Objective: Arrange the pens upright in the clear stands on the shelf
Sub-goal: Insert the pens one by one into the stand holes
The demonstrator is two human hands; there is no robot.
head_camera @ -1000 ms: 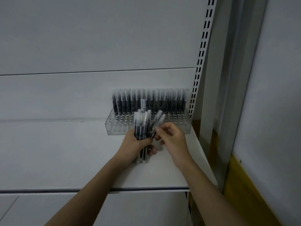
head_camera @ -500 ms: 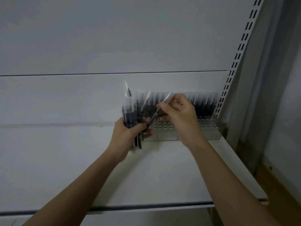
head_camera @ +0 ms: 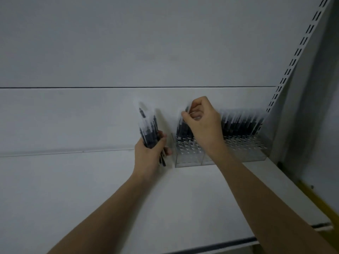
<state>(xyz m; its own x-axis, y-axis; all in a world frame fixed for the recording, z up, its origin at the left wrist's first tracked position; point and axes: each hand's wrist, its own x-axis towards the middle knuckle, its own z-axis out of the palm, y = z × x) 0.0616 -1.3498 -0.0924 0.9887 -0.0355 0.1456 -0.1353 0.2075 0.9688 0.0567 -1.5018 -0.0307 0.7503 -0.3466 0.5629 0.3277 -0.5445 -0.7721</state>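
Observation:
My left hand (head_camera: 149, 154) grips a bundle of pens (head_camera: 147, 129) with dark barrels and clear caps, held upright just left of the clear stand (head_camera: 189, 159). My right hand (head_camera: 203, 123) is above the stand's left part and pinches the top of a single pen (head_camera: 183, 123), which stands nearly upright among the pens in the back rows. Several pens (head_camera: 242, 125) fill the stand's back rows on the right. The front holes show empty. The hand hides the middle pens.
The white shelf (head_camera: 110, 198) runs wide to the left of the stand. A slotted upright (head_camera: 293, 61) rises at the right corner behind the stand. The shelf's front edge (head_camera: 229, 243) has a dark strip. A yellow-brown edge (head_camera: 321, 204) lies at right.
My right hand drew one pen out of the bundle, carried it up and right over the stand and turned it upright. The left hand with the bundle shifted left. The view moved closer.

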